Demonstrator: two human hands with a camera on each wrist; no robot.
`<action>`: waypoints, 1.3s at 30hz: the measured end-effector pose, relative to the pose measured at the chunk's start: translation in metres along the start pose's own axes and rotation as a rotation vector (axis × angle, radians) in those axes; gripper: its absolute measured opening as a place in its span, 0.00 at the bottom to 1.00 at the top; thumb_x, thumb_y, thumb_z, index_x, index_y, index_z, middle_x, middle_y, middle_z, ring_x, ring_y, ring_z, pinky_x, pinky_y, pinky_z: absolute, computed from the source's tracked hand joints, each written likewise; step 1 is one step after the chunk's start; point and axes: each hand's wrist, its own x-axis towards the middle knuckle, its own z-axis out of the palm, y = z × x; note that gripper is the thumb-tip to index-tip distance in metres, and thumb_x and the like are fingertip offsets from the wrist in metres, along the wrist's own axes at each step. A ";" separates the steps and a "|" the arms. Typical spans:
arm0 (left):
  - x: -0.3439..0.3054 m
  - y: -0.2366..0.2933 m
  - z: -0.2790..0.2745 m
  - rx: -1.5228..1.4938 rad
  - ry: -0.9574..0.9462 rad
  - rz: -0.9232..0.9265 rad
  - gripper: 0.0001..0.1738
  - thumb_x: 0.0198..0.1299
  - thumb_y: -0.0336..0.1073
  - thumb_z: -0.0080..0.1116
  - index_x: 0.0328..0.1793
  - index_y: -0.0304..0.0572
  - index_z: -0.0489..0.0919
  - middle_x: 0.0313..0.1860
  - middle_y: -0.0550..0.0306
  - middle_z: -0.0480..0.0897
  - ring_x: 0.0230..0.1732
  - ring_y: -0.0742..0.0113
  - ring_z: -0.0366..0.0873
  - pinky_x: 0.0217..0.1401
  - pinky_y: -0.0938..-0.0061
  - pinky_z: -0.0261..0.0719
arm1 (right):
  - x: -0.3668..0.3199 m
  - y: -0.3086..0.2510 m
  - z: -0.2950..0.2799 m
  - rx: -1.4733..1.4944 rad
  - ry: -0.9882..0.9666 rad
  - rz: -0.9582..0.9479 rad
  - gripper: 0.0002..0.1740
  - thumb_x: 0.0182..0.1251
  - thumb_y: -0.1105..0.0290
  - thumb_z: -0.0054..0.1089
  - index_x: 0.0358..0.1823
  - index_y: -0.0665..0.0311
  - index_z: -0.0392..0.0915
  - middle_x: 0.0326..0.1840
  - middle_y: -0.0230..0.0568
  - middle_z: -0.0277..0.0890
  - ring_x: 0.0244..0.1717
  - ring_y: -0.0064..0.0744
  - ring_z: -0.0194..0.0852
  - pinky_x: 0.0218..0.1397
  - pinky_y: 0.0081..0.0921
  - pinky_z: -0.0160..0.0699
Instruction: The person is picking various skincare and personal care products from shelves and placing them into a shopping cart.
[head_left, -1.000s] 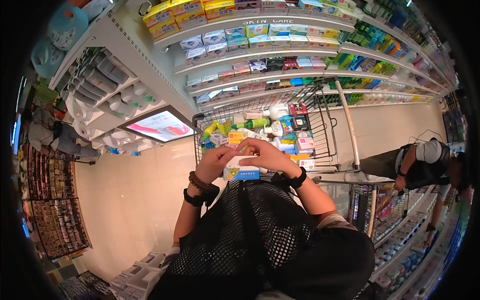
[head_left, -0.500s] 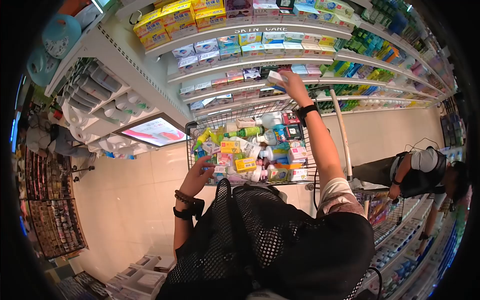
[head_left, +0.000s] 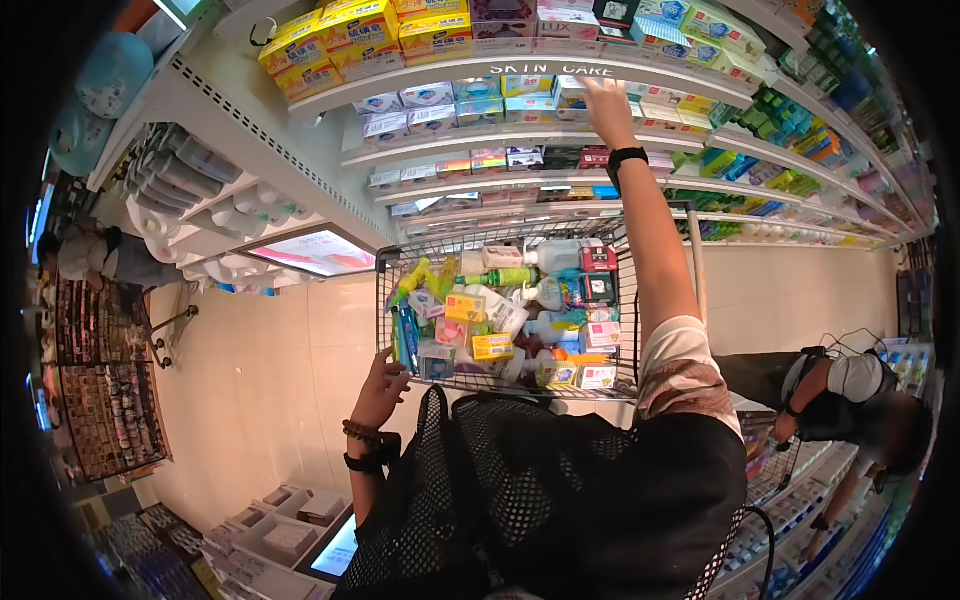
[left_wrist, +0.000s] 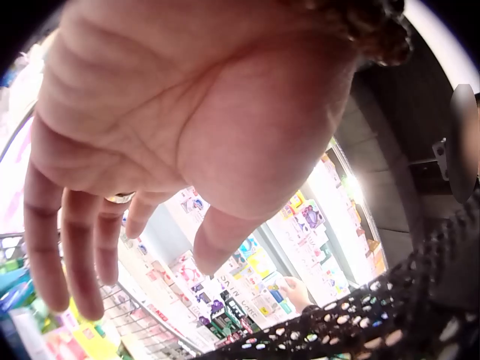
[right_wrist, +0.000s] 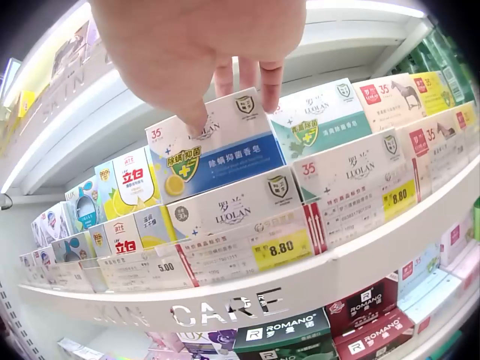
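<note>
My right hand (head_left: 608, 118) reaches up to a shelf of boxed soaps. In the right wrist view its thumb lies on the front of a white-and-blue Luolan soap box (right_wrist: 225, 156), with the fingers behind, pinching it. That box sits on top of another Luolan soap box (right_wrist: 234, 211), beside a white-and-green soap box (right_wrist: 319, 116). Down by the near left corner of the shopping cart (head_left: 381, 285), my left hand (head_left: 378, 390) hangs with loose fingers and holds nothing. Its palm (left_wrist: 172, 105) fills the left wrist view.
Bottles and boxes fill the cart, among them a green bottle (head_left: 510, 277) and a yellow box (head_left: 491, 347). A shelf edge with price labels (right_wrist: 281, 251) runs below the soaps. A lit screen (head_left: 312, 252) stands left of the cart. Another person (head_left: 835, 385) stands at the right.
Both hands were at the soap box over the cart. The right hand then carried it up and forward to the soap shelf. My left hand let go and dropped back beside the cart.
</note>
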 end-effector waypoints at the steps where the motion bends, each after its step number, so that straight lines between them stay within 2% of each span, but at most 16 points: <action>1: 0.000 0.000 0.000 -0.007 0.009 -0.001 0.37 0.75 0.36 0.58 0.84 0.42 0.55 0.60 0.46 0.82 0.47 0.63 0.87 0.40 0.72 0.88 | 0.000 -0.001 0.002 -0.010 0.043 0.003 0.21 0.66 0.66 0.68 0.61 0.46 0.84 0.52 0.50 0.78 0.61 0.56 0.72 0.62 0.46 0.78; 8: 0.004 -0.014 0.002 -0.023 0.014 -0.030 0.36 0.75 0.38 0.58 0.84 0.44 0.56 0.61 0.47 0.81 0.45 0.64 0.87 0.39 0.73 0.87 | -0.056 -0.026 -0.010 0.076 0.411 0.072 0.20 0.64 0.75 0.62 0.58 0.59 0.81 0.52 0.46 0.77 0.56 0.51 0.72 0.59 0.45 0.75; 10: 0.004 -0.018 0.004 -0.007 0.016 -0.055 0.36 0.75 0.38 0.58 0.84 0.44 0.56 0.61 0.48 0.82 0.45 0.65 0.87 0.39 0.74 0.87 | -0.111 -0.043 0.004 0.221 0.244 0.230 0.16 0.63 0.75 0.61 0.53 0.62 0.81 0.47 0.47 0.80 0.51 0.52 0.76 0.57 0.45 0.76; 16: -0.001 -0.015 0.002 0.090 -0.014 -0.086 0.36 0.73 0.40 0.60 0.82 0.41 0.60 0.59 0.51 0.83 0.43 0.67 0.85 0.40 0.72 0.85 | -0.328 -0.112 0.049 0.488 -0.673 -0.056 0.09 0.63 0.68 0.60 0.40 0.64 0.83 0.38 0.50 0.83 0.45 0.54 0.80 0.51 0.48 0.79; 18: -0.003 -0.021 -0.002 0.069 0.004 -0.034 0.33 0.73 0.40 0.60 0.81 0.43 0.63 0.59 0.52 0.83 0.43 0.67 0.85 0.40 0.73 0.85 | -0.380 -0.140 0.038 0.575 -0.789 0.035 0.12 0.62 0.65 0.60 0.40 0.64 0.83 0.39 0.51 0.83 0.44 0.55 0.80 0.52 0.48 0.79; 20: -0.005 -0.023 -0.003 0.062 0.020 -0.040 0.32 0.73 0.41 0.60 0.80 0.44 0.65 0.59 0.53 0.83 0.43 0.67 0.85 0.41 0.73 0.85 | -0.403 -0.170 0.007 0.656 -0.824 0.162 0.15 0.62 0.60 0.64 0.43 0.63 0.83 0.40 0.51 0.83 0.48 0.56 0.80 0.53 0.48 0.79; 22: -0.005 -0.031 -0.003 0.059 0.000 -0.057 0.32 0.73 0.41 0.61 0.80 0.43 0.66 0.58 0.52 0.83 0.43 0.67 0.85 0.43 0.72 0.85 | -0.422 -0.191 0.000 0.734 -0.989 0.090 0.26 0.62 0.52 0.68 0.53 0.64 0.80 0.45 0.53 0.83 0.54 0.58 0.78 0.55 0.49 0.79; 23: -0.005 -0.034 -0.002 0.059 0.000 -0.055 0.32 0.73 0.41 0.61 0.80 0.43 0.66 0.58 0.52 0.83 0.43 0.67 0.85 0.43 0.72 0.85 | -0.434 -0.205 -0.002 0.624 -1.001 0.039 0.39 0.59 0.50 0.73 0.66 0.66 0.72 0.54 0.56 0.81 0.58 0.59 0.76 0.60 0.49 0.76; 24: -0.004 -0.035 -0.001 0.106 -0.022 -0.042 0.32 0.73 0.41 0.61 0.79 0.42 0.66 0.57 0.51 0.84 0.42 0.67 0.85 0.45 0.71 0.85 | -0.444 -0.214 0.000 0.620 -0.995 0.037 0.39 0.59 0.50 0.73 0.66 0.66 0.72 0.54 0.56 0.81 0.58 0.59 0.76 0.60 0.49 0.76; 30: 0.004 -0.025 0.000 0.177 -0.045 0.063 0.32 0.71 0.42 0.63 0.78 0.41 0.68 0.57 0.49 0.85 0.41 0.64 0.85 0.49 0.69 0.84 | -0.422 -0.243 0.002 0.299 -1.170 0.134 0.54 0.42 0.52 0.84 0.70 0.66 0.66 0.63 0.57 0.74 0.62 0.59 0.73 0.60 0.50 0.79; 31: 0.006 -0.021 0.001 0.202 -0.061 0.079 0.33 0.71 0.41 0.63 0.78 0.41 0.68 0.56 0.49 0.85 0.42 0.64 0.84 0.49 0.69 0.84 | -0.415 -0.243 -0.007 0.273 -1.026 0.050 0.45 0.42 0.47 0.83 0.58 0.68 0.77 0.54 0.56 0.81 0.54 0.54 0.80 0.52 0.48 0.83; 32: 0.008 -0.017 0.002 0.227 -0.076 0.095 0.33 0.70 0.41 0.64 0.78 0.41 0.69 0.56 0.49 0.84 0.42 0.63 0.84 0.49 0.69 0.84 | -0.406 -0.240 -0.015 0.270 -1.019 0.048 0.45 0.42 0.47 0.83 0.58 0.68 0.77 0.54 0.56 0.81 0.54 0.54 0.80 0.52 0.48 0.83; 34: 0.020 -0.018 0.007 0.344 -0.106 0.181 0.34 0.66 0.41 0.69 0.76 0.41 0.71 0.56 0.48 0.84 0.44 0.62 0.85 0.50 0.68 0.85 | -0.365 -0.238 -0.043 0.333 -1.389 0.167 0.37 0.47 0.40 0.77 0.44 0.69 0.85 0.40 0.53 0.86 0.41 0.52 0.85 0.44 0.45 0.83; 35: 0.023 -0.021 0.008 0.348 -0.125 0.179 0.35 0.65 0.42 0.70 0.76 0.40 0.71 0.56 0.48 0.84 0.45 0.61 0.85 0.50 0.68 0.84 | -0.369 -0.236 -0.045 0.360 -1.319 0.149 0.38 0.50 0.34 0.72 0.35 0.70 0.88 0.31 0.53 0.86 0.33 0.51 0.86 0.38 0.44 0.81; 38: 0.023 0.000 0.014 0.385 -0.161 0.341 0.41 0.63 0.44 0.73 0.79 0.39 0.67 0.56 0.47 0.82 0.47 0.60 0.84 0.52 0.67 0.85 | -0.339 -0.244 -0.067 0.527 -1.368 0.279 0.36 0.49 0.36 0.74 0.34 0.69 0.88 0.30 0.49 0.85 0.28 0.48 0.81 0.40 0.40 0.83; 39: 0.026 0.004 0.017 0.335 -0.174 0.391 0.45 0.62 0.43 0.74 0.81 0.40 0.63 0.59 0.46 0.81 0.51 0.59 0.83 0.54 0.66 0.85 | -0.320 -0.253 -0.089 0.686 -1.365 0.330 0.34 0.60 0.40 0.72 0.47 0.68 0.87 0.37 0.45 0.87 0.31 0.35 0.80 0.39 0.34 0.82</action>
